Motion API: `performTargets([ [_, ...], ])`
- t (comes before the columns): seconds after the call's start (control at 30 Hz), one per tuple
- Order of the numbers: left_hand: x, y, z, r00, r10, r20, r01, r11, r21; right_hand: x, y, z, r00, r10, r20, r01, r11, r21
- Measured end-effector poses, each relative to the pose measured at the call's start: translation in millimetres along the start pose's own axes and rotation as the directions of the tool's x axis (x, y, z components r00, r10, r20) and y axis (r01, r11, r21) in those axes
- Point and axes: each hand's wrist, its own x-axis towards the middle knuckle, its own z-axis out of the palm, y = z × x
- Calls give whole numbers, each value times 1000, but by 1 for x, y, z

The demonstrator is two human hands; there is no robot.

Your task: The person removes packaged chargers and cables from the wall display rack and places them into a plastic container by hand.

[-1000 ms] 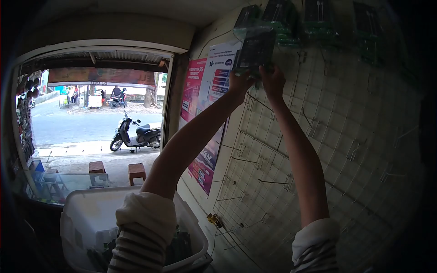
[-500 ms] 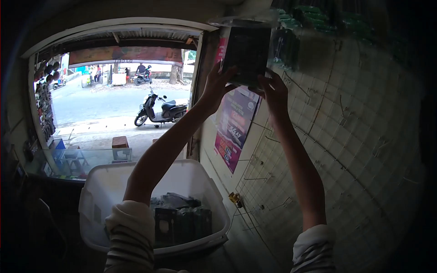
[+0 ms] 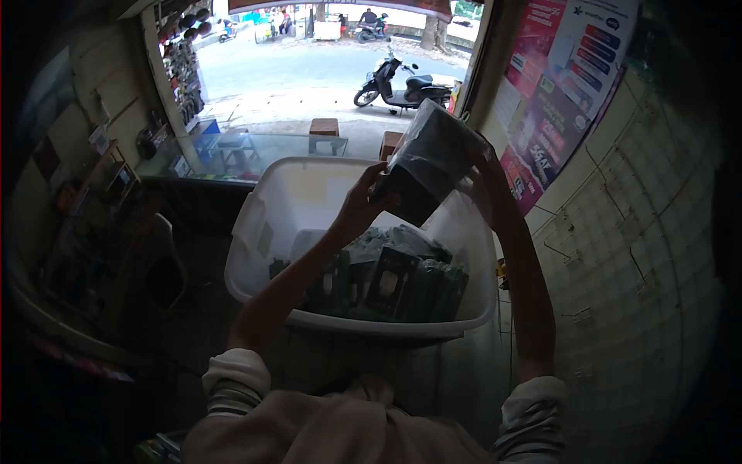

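A dark package in clear plastic wrap (image 3: 433, 158) is held tilted between both hands, above the far part of a white plastic tub (image 3: 290, 185). My left hand (image 3: 362, 207) grips its left edge. At its right edge, my right hand (image 3: 483, 182) is closed on it, with some fingers hidden behind the wrap. Inside the tub lie several similar dark green and black packages (image 3: 390, 282), some upright and some under crumpled plastic.
A wire grid with hooks (image 3: 618, 286) covers the right wall beside posters (image 3: 553, 116). A glass counter (image 3: 301, 145) stands behind the tub. Beyond the doorway are stools (image 3: 325, 127), a parked scooter (image 3: 402, 87) and people across the road. A chair (image 3: 171, 251) is at left.
Both hands have brought the package down from the upper wall to above the tub. The view has tilted down and turned left, showing more of the tub.
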Motion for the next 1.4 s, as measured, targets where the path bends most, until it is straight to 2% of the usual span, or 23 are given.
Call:
performTargets([
  [0.13, -65, -42, -21, 958, -234, 168, 281, 885, -371, -14, 82, 30, 993, 91, -69, -92, 996, -20],
  [0.17, -81, -49, -28, 952, -267, 147, 303, 881, -364, -15, 95, 37, 984, 159, -83, -167, 981, -95],
  [0.23, -103, -58, -44, 750, -479, 456, 652, 421, -631, -17, 133, 39, 968, 237, -79, -247, 957, -155],
  [0.3, -118, -62, -59, 666, -550, 504, 740, 400, -540, -18, 178, 39, 947, 305, -96, -313, 946, -80],
  [0.4, -145, -89, -63, 492, -734, 468, 864, 345, -367, -22, 230, 53, 911, 400, -102, -413, 878, -242],
  [0.43, -154, -97, -57, 486, -743, 460, 866, 336, -371, -23, 244, 54, 911, 398, -105, -407, 832, -378],
  [0.47, -165, -104, -49, 524, -751, 401, 851, 479, -214, -25, 255, 54, 912, 395, -107, -392, 769, -505],
  [0.5, -169, -103, -45, 548, -742, 386, 830, 538, -144, -29, 257, 58, 908, 405, -103, -399, 766, -504],
  [0.57, -178, -101, -37, 594, -722, 355, 771, 637, 5, -36, 259, 63, 949, 288, -126, -282, 604, -745],
  [0.63, -183, -117, -26, 455, -817, 355, 828, 241, -507, -41, 260, 66, 976, 204, -79, -183, 561, -807],
  [0.67, -198, -135, -18, 495, -843, 210, 841, 404, -361, -44, 259, 67, 987, 157, -9, -95, 548, -831],
  [0.7, -199, -130, -13, 498, -840, 215, 840, 406, -359, -46, 258, 69, 992, 109, 63, -4, 531, -847],
  [0.73, -197, -123, -9, 556, -814, 168, 825, 565, 10, -50, 257, 71, 991, 111, 70, 7, 492, -870],
  [0.77, -195, -117, -6, 622, -769, 146, 682, 624, 383, -53, 256, 73, 993, 103, 64, 6, 491, -871],
  [0.8, -197, -120, -4, 730, -661, 176, 530, 709, 466, -55, 255, 75, 984, 142, 107, 44, 387, -921],
  [0.83, -199, -124, -4, 734, -653, 186, 519, 717, 466, -59, 255, 75, 972, 187, 139, 84, 279, -957],
  [0.93, -202, -141, -18, 591, -717, 370, 625, 697, 351, -76, 258, 77, 972, 133, 193, 165, 194, -967],
  [1.03, -169, -126, -54, 338, -667, 664, 698, 651, 299, -86, 245, 73, 962, 159, 224, 195, 178, -965],
  [1.1, -140, -118, -77, 419, -652, 631, 444, 754, 484, -90, 232, 65, 935, 235, 264, 204, 251, -946],
  [1.17, -116, -140, -84, 345, -781, 520, 136, 590, 796, -88, 204, 51, 958, 137, 252, 214, 245, -946],
  [1.23, -67, -92, -77, 457, -764, 456, 27, 524, 851, -83, 166, 30, 960, 212, 182, 102, 338, -936],
  [1.3, -22, -68, -55, 508, -669, 543, -69, 596, 800, -77, 131, 2, 985, 78, 155, 132, 245, -961],
  [1.4, 14, -34, -28, 670, -345, 657, -135, 813, 566, -74, 79, -17, 997, 40, 63, 55, 165, -985],
])
